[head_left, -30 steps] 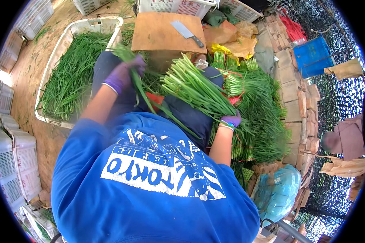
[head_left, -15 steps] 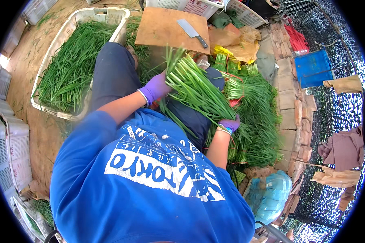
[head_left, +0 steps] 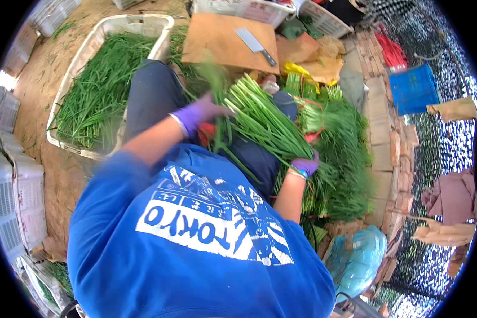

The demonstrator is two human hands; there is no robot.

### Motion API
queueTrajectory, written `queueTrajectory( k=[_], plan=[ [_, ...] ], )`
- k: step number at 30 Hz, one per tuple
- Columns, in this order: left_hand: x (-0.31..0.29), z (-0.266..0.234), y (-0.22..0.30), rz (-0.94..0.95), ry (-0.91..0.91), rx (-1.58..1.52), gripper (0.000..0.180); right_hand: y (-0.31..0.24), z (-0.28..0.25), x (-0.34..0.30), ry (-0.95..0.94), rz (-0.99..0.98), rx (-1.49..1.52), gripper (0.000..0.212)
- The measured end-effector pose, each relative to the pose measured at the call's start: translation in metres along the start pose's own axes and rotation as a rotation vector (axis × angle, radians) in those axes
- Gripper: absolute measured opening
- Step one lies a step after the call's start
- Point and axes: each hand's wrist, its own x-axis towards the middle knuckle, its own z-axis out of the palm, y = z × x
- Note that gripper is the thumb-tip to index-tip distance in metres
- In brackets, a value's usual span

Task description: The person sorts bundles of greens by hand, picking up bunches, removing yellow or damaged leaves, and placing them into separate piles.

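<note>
A bunch of garlic chives (head_left: pixel 262 123) lies slantwise above my lap, white cut ends toward the upper left. My right hand (head_left: pixel 306 164), in a purple glove, is closed around the leafy end of this bunch. Beside the white ends is my left hand (head_left: pixel 204 112), also gloved in purple and smeared by motion. Its fingers are closed on a few loose chive blades (head_left: pixel 214 79), which hang above and below it. Tied chive bundles (head_left: pixel 334 153) with red bands are piled to the right of my lap.
A white crate (head_left: pixel 55 116) full of loose chives stands at the left. Ahead, a cleaver (head_left: pixel 256 46) rests on a wooden board (head_left: pixel 212 37). A low brick edge (head_left: pixel 379 143) runs along the right, with a blue plastic bag (head_left: pixel 358 257) near it. White crates (head_left: pixel 29 201) line the far left.
My left hand has drawn back to the left from the bunch, pulling loose blades away with it. The right hand still holds the bunch. The whole view has shifted slightly.
</note>
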Motion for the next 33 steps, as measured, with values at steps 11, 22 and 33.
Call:
queueTrajectory(
  k=[11, 22, 33],
  plan=[
    [0.012, 0.027, -0.025, 0.054, 0.228, 0.166, 0.043, -0.017, 0.009, -0.012, -0.103, 0.114, 0.054, 0.036],
    [0.000, 0.013, -0.004, 0.037, -0.013, 0.069, 0.032, -0.007, -0.002, -0.004, -0.109, 0.135, 0.066, 0.037],
    [0.011, 0.011, -0.034, 0.199, 0.043, -0.027, 0.040, -0.003, 0.000, -0.007, -0.025, 0.103, 0.014, 0.042]
  ],
)
